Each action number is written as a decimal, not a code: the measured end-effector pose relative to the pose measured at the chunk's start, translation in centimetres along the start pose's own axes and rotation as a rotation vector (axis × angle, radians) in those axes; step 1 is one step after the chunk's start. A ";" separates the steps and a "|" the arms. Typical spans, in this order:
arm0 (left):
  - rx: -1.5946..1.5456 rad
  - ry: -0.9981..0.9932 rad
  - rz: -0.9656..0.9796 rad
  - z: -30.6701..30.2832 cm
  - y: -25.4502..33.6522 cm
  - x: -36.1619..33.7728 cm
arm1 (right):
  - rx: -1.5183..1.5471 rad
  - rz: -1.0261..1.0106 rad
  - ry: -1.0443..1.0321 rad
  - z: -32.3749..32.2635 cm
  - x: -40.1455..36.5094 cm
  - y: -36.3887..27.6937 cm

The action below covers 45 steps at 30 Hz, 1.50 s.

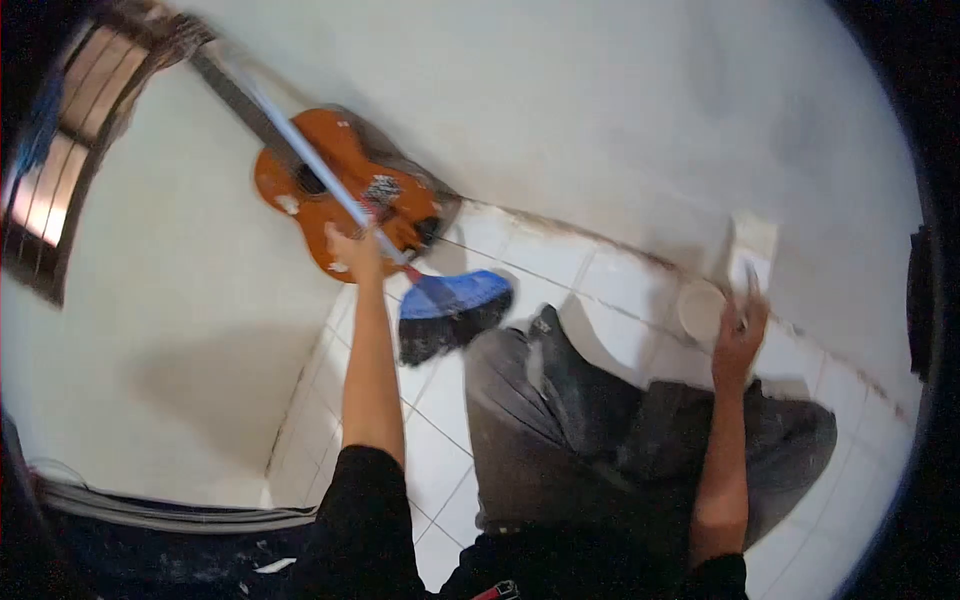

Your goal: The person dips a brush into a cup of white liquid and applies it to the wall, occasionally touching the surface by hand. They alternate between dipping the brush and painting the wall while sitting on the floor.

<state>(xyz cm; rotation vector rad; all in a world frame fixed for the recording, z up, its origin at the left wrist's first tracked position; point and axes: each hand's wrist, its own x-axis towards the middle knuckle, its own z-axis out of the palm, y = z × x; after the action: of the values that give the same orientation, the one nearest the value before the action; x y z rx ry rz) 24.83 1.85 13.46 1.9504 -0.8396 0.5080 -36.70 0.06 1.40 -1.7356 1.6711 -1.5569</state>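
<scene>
My left hand [355, 252] is closed around the lower handle of a broom [455, 300]. The broom has a pale stick, a blue head and black bristles, and its stick slants across an orange-brown acoustic guitar [325, 205]. That guitar leans in the corner, its face scuffed, just behind my left hand. On the right, my right hand [738, 335] is bent with its fingers together by the wall. A small white object [750, 262] is at its fingertips; blur hides its kind and the exact grip. Beside this hand stands a round, cream-coloured container [700, 308].
My crossed legs [590, 430] in dark trousers rest on the white tiled floor [440, 400]. Pale walls [600, 110] meet in the corner behind the guitar. A barred window [60, 150] is at upper left, and a dark item with pale edging [180, 530] lies at lower left.
</scene>
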 end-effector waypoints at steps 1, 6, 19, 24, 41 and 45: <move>-0.207 -0.025 -0.154 0.5 -0.3 0.5 | -0.058 -0.118 -0.013 -0.2 0.5 -1.0; -0.741 -0.453 -0.587 2.2 -1.2 0.3 | -0.018 -0.077 -0.034 -0.7 1.2 -3.3; -0.841 0.252 -0.276 -16.0 7.1 -8.3 | -0.069 -0.025 -0.008 0.0 1.1 -1.1; -0.794 0.512 -0.328 -28.7 2.8 -9.4 | -0.135 -0.058 -0.001 0.2 1.6 1.5; -0.465 0.466 -0.283 -35.6 -1.1 -18.6 | -0.077 -0.212 0.015 -1.2 0.5 -3.1; -0.625 0.271 -0.225 -28.5 1.2 -13.1 | -0.007 -0.179 0.033 -1.5 0.4 -4.7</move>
<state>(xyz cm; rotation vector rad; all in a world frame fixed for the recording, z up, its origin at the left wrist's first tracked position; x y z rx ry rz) 14.61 30.87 19.74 1.3404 -0.5131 0.3144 -35.39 1.76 5.88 -1.9197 1.5752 -1.6653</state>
